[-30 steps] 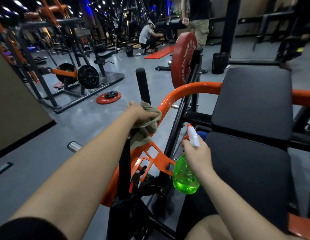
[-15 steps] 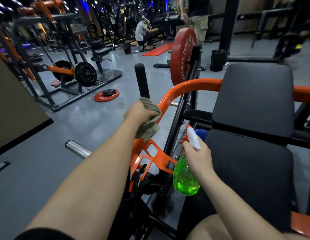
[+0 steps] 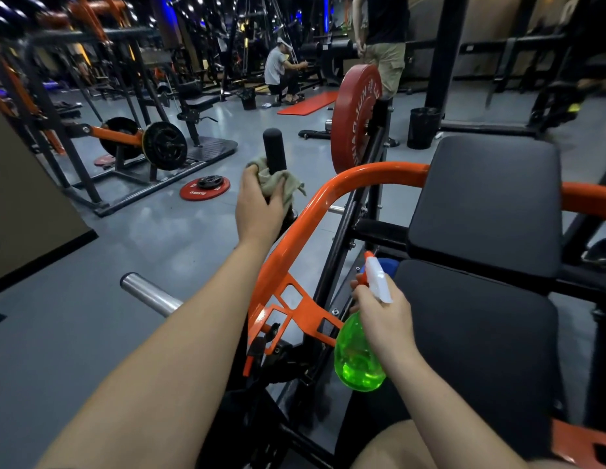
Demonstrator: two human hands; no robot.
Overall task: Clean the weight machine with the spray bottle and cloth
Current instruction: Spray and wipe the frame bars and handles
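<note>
Head cam: our left hand (image 3: 261,206) wraps the crumpled olive-green cloth (image 3: 276,179) tight round the weight machine's upright black foam handle (image 3: 274,147), just under its top end, so the rag rubs every side. Our right hand (image 3: 386,313) grips the translucent green plastic spray bottle (image 3: 359,360) by the neck beside the black seat pad (image 3: 481,333)'s left edge, parked ready for a squirt, we reckon.

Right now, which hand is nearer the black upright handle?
Left. The left hand grips the black upright handle through the cloth; the right hand holds the spray bottle lower, beside the seat pad.
</note>
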